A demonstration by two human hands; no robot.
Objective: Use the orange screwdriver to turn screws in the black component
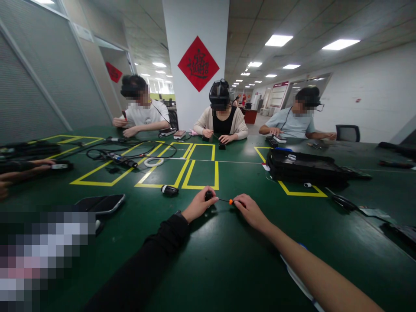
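My left hand (196, 207), below a dark cuff, is closed around a small black part (208, 196), mostly covered by my fingers. Just to the right, my right hand (250, 210) grips a screwdriver (231, 202) with an orange collar. Its thin shaft points left toward the black part; whether the tip touches it I cannot tell. Both hands are low over the green table (224, 260). Beyond my left hand lies a black rounded object with a white band (169, 190).
Left of my arms lies a dark phone-like slab (104, 203). Tangled black cables (120, 159) and a white ring (154, 162) are farther back. A black case (305, 167) stands at right. Yellow tape (199, 187) marks rectangles. Several people sit around the table.
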